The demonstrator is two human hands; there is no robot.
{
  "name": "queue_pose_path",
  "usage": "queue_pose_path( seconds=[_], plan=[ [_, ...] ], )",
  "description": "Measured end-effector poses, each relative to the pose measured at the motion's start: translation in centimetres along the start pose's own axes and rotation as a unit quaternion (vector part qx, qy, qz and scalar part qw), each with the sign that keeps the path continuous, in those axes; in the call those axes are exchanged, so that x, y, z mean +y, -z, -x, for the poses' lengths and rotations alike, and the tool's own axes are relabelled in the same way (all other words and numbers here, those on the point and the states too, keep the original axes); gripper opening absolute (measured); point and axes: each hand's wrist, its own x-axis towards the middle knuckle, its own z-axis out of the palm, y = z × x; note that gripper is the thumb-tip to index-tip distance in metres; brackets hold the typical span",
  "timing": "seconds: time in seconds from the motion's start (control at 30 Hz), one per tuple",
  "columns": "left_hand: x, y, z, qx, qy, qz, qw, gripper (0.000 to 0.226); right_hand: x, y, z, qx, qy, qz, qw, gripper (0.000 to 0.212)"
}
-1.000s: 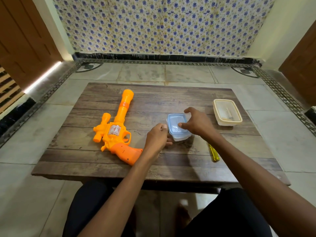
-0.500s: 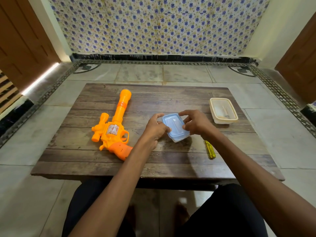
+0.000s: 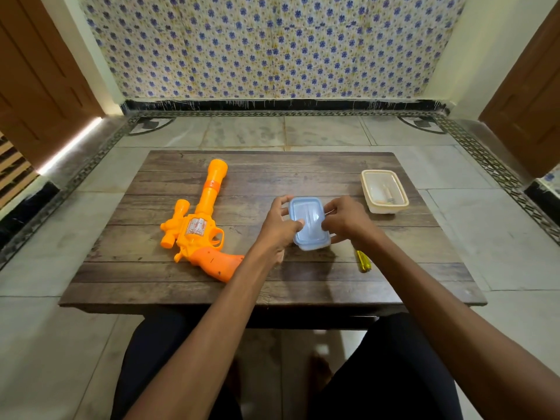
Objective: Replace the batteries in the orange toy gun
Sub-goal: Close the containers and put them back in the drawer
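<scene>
The orange toy gun [image 3: 200, 225] lies flat on the left half of the low wooden table [image 3: 303, 277], barrel pointing away from me. In the table's middle sits a small clear box with a blue lid [image 3: 309, 222]. My left hand [image 3: 280, 225] grips its left side, thumb on the lid. My right hand [image 3: 344, 219] holds its right side with curled fingers. What the box holds is hidden by the lid. A yellow-handled screwdriver [image 3: 363, 261] lies just right of my right wrist.
An open cream plastic container [image 3: 384, 191] with small items inside stands at the table's back right. The table sits on a tiled floor, with a patterned wall behind and brown doors on both sides. My knees are under the near edge.
My left hand moved from the table beside the box onto its left edge. Both hands now hold the box, which has shifted slightly.
</scene>
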Motion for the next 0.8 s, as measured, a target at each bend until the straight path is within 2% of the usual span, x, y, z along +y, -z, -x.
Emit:
queue_pose_path(
  seconds=[0.2,0.3,0.37,0.43,0.5,0.63,0.73,0.8],
  plan=[
    [0.0,-0.3,0.1,0.015,-0.017,-0.040,0.999,0.040,0.2,0.2,0.3,0.003,-0.003,-0.026,1.000,0.044],
    [-0.4,-0.2,-0.4,0.031,-0.008,-0.035,0.999,0.027,0.6,0.3,0.5,-0.006,0.012,-0.060,0.998,0.040],
    [-0.7,-0.2,-0.5,0.074,-0.015,-0.055,0.996,0.020,0.6,0.3,0.9,-0.040,0.005,-0.104,0.994,0.038],
    [-0.9,-0.4,-0.7,0.125,-0.022,-0.063,0.990,0.016,0.6,0.2,1.1,-0.064,-0.005,-0.130,0.989,0.044],
    [-1.0,-0.5,-0.9,0.147,-0.008,-0.036,0.988,0.015,0.7,0.1,1.2,-0.073,0.003,-0.147,0.986,0.054],
    [-0.9,-0.6,-1.3,0.120,0.048,0.056,0.990,0.018,0.8,0.0,1.2,-0.068,0.020,-0.127,0.989,0.071],
    [-0.6,-0.8,-1.2,0.114,0.062,0.053,0.990,0.019,0.6,0.2,1.4,-0.073,0.033,-0.115,0.990,0.062],
    [-0.5,-1.0,-1.1,0.129,0.041,0.019,0.991,0.020,0.6,0.4,1.4,-0.080,0.035,-0.118,0.989,0.052]
  ],
)
